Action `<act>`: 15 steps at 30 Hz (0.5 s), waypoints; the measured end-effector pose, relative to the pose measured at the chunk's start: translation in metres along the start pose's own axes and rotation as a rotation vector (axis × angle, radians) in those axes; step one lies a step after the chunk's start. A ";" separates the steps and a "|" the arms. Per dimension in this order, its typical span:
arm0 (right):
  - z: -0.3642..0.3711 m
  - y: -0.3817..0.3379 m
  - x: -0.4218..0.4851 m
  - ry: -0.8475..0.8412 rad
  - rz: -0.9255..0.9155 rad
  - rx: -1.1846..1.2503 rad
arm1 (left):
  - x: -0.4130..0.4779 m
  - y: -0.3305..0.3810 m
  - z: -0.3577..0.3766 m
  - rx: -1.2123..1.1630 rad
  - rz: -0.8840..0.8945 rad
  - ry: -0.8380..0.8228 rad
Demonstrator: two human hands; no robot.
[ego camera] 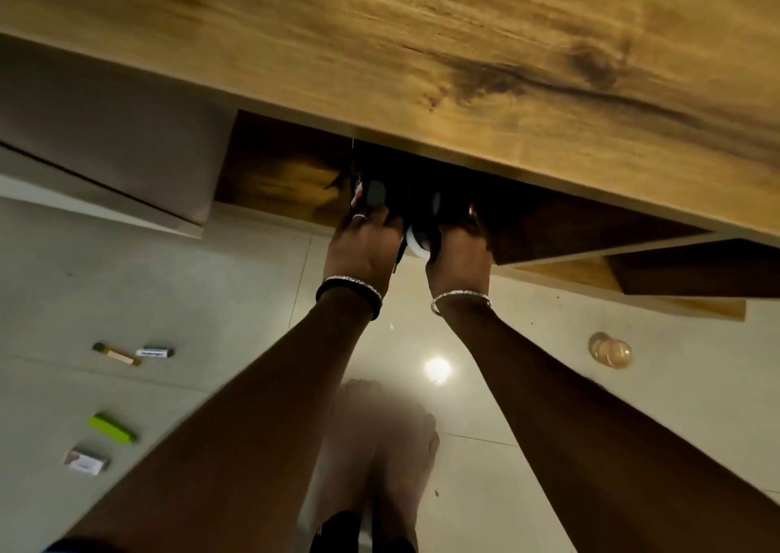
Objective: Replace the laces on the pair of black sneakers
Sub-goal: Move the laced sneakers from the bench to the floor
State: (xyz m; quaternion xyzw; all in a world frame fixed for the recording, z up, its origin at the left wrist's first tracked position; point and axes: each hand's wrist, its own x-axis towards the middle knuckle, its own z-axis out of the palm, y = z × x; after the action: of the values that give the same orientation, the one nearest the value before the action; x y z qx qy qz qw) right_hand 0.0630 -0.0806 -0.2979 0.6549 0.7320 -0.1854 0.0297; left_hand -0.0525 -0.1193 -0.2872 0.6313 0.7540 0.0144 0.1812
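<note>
Head view: under the wooden table [464,46] edge, left hand [365,248] and right hand [460,253] each clutch the black sneakers [418,241]. Glossy pale floor tiles [126,282] spread below the table.

Black sneakers [415,198] with white sole; brown wood-grain table [422,46]; pale grey floor [126,282].

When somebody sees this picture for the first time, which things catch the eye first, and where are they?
In the middle, the left hand and right hand hold the pair of black sneakers in the shadow under the edge of the wooden table. The table fills the top, and a bright glare shines on the floor tiles below the hands.
</note>
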 end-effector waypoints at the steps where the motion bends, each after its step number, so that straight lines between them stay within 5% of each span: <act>1: -0.001 -0.002 0.005 0.001 0.019 -0.002 | 0.006 0.001 0.000 -0.008 -0.019 -0.023; 8: -0.019 -0.010 0.030 -0.042 0.021 0.007 | 0.018 0.000 -0.015 -0.134 -0.029 -0.126; 15: -0.030 -0.012 -0.038 -0.123 0.047 0.130 | -0.053 -0.017 -0.033 -0.319 -0.191 -0.125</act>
State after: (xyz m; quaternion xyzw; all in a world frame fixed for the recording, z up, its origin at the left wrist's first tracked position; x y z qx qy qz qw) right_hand 0.0631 -0.1084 -0.2565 0.6600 0.6995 -0.2718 0.0365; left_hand -0.0711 -0.1662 -0.2473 0.5199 0.7858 0.0773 0.3259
